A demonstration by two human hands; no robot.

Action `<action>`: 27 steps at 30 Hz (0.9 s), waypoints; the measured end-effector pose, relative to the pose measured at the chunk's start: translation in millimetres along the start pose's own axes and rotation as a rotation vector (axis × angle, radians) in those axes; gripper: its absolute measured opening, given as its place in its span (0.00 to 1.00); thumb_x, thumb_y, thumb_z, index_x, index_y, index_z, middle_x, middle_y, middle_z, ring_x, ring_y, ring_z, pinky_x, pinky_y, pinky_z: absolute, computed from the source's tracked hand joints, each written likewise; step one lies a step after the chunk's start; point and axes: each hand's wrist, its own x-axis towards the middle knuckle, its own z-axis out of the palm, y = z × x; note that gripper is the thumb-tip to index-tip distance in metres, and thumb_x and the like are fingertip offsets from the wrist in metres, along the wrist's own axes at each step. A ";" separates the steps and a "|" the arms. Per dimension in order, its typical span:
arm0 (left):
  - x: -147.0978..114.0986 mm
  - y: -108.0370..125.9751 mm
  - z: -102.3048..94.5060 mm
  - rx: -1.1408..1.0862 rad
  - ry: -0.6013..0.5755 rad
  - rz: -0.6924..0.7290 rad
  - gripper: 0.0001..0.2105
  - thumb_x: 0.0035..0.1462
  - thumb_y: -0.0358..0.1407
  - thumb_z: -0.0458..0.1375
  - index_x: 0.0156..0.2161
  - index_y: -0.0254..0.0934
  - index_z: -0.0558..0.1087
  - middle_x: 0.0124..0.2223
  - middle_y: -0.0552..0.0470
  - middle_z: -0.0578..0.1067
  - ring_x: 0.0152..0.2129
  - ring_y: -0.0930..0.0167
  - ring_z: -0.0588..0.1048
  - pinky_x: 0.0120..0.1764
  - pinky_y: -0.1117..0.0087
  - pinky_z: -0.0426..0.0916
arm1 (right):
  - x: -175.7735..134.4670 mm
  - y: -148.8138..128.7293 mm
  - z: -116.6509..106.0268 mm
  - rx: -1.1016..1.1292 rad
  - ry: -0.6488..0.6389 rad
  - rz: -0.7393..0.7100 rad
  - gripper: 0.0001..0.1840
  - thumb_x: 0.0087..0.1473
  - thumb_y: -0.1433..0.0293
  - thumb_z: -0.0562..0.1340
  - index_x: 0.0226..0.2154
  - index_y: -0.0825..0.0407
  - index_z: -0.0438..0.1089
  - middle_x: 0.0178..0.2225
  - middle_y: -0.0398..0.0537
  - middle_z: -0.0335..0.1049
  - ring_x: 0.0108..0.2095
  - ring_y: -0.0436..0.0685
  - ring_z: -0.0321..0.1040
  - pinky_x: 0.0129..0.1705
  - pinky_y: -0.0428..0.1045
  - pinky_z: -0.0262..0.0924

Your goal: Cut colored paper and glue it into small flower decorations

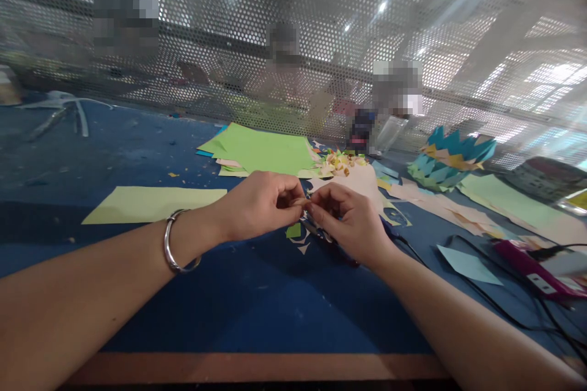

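Observation:
My left hand (pixel 263 204) and my right hand (pixel 351 220) meet over the blue table, each closed in a pinch. Their fingertips come together on something too small to make out. Below them lie paper scraps (pixel 302 249) and a small green paper piece (pixel 293 230). Behind my right hand spreads a pale pink paper sheet (pixel 362 182), with a heap of small yellow and orange paper pieces (pixel 342 163) at its far edge. A pale yellow paper strip (pixel 147 204) lies flat beside my left wrist. Just past my hands is a stack of green paper sheets (pixel 270 149).
A blue zigzag-edged paper crown (pixel 452 156) stands at the back right. A magenta power strip (pixel 534 269) with black cables and a light blue paper (pixel 470 264) lie at right. A perforated metal screen (pixel 197 61) rises behind the table (pixel 257 311).

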 end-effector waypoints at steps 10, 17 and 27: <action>6.4 2.3 1.0 -0.533 -0.069 -0.266 0.07 0.57 0.36 0.64 0.33 0.33 0.74 0.29 0.49 0.81 0.22 0.73 0.79 0.29 0.72 0.75 | 0.7 -1.3 -1.0 0.000 -0.023 -0.018 0.10 0.61 0.63 0.64 0.33 0.52 0.72 0.29 0.42 0.69 0.25 0.49 0.61 0.26 0.46 0.55; 4.4 4.7 6.6 -0.373 -0.017 -0.197 0.05 0.56 0.34 0.62 0.32 0.35 0.72 0.25 0.55 0.78 0.20 0.74 0.77 0.25 0.75 0.72 | 1.0 -3.8 -0.4 -0.030 -0.027 -0.006 0.07 0.59 0.66 0.63 0.31 0.53 0.71 0.26 0.41 0.66 0.23 0.48 0.58 0.24 0.46 0.54; 2.2 5.4 11.1 -0.254 -0.010 -0.140 0.04 0.55 0.35 0.60 0.31 0.37 0.71 0.22 0.56 0.76 0.21 0.71 0.77 0.23 0.75 0.67 | -0.1 -3.8 2.4 -0.010 -0.008 0.036 0.05 0.51 0.71 0.64 0.27 0.52 0.67 0.24 0.39 0.63 0.24 0.48 0.57 0.25 0.45 0.52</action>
